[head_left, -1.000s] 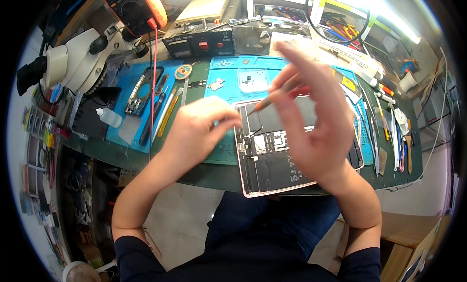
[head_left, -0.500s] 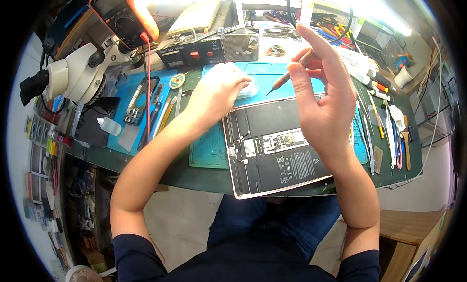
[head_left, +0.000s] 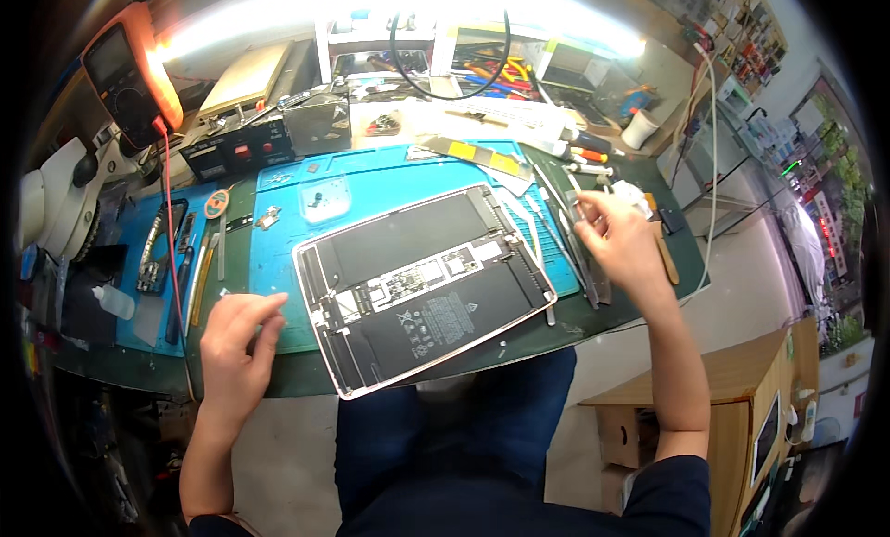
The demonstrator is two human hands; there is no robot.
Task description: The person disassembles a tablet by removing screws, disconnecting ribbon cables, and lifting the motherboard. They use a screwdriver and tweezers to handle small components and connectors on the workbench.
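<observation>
An opened tablet (head_left: 431,287) lies slantwise between the two hands, insides facing up, partly over a blue mat (head_left: 271,259) and reaching the front edge of the dark green bench (head_left: 236,270). Its left edge sits just beside but apart from the fingertips of the left hand (head_left: 232,344), whose thumb and forefinger stand a little apart with nothing visible between them. The right hand (head_left: 619,245) is beyond the tablet's right edge, fingers curled over slim tools (head_left: 577,252); whether they grip one cannot be told. Pale print and symbols mark the tablet's lower black battery (head_left: 436,322), mostly too small to read; a black box (head_left: 243,150) behind also bears small lettering. Past the tablet stands a clear tray (head_left: 336,209) with dark bits inside. Farther left, a red cable (head_left: 170,213) hangs from an orange multimeter (head_left: 130,74), crossing in front of tools beside a squeeze bottle (head_left: 113,302).
</observation>
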